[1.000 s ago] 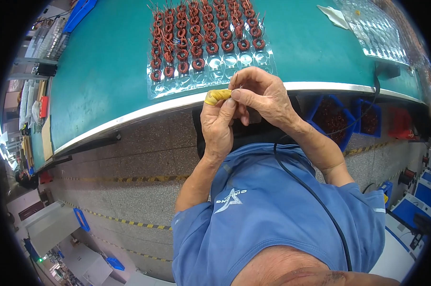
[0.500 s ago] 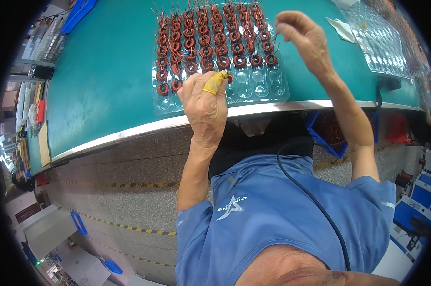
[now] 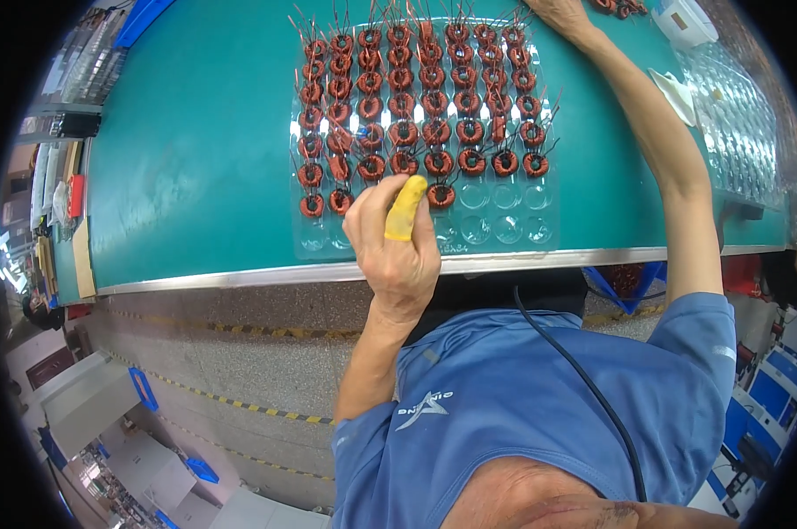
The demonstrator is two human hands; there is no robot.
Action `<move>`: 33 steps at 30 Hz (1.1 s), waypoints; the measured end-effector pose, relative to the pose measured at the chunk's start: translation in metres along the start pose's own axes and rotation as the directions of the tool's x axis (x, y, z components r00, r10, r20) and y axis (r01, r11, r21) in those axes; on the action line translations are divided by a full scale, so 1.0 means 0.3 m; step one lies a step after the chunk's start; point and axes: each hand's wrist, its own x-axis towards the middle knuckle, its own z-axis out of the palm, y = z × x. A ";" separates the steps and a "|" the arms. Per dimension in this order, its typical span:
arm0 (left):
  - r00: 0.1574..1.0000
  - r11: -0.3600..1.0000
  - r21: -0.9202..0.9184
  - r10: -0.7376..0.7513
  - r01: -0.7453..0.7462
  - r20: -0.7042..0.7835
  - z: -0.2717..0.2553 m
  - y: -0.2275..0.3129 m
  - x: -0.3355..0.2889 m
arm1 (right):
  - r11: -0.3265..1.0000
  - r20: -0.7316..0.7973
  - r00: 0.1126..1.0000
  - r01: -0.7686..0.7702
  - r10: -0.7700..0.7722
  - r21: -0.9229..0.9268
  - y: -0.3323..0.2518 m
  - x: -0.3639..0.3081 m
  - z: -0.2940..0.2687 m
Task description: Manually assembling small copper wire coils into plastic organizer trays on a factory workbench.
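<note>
Head view is showing your left hand (image 3: 396, 238) hovering over the near edge of the clear plastic tray (image 3: 315, 238) on the green table (image 3: 187, 176), fingers curled loosely together, with a yellow finger cot (image 3: 405, 210) on one fingertip. That fingertip is pointing up and away from you, toward the last copper coil (image 3: 441, 195) in the partly filled near row, which is lying just beyond and slightly to the right of it. You cannot tell from here whether the fingers are pinching a coil or are bare; the cot is hiding the pads.

The empty pockets (image 3: 495, 212) are sitting to the right of that coil, running along the tray's long axis from left to right, close to the table's front edge. Your left hand is much the nearer one to them.

Your right hand (image 3: 567, 12) is stretching far out to the back of the table, past the tray's far right corner, near a few loose coils (image 3: 617, 7) at the picture's top edge; its fingers are mostly cut off, so its grip is not readable. A stack of spare trays (image 3: 742, 123) is lying well apart on the right.
</note>
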 end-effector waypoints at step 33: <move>0.992 0.990 -0.072 0.119 -0.123 -0.050 0.007 -0.007 -0.023 | 0.599 0.311 0.747 -0.660 0.587 0.454 0.008 -0.506 -0.506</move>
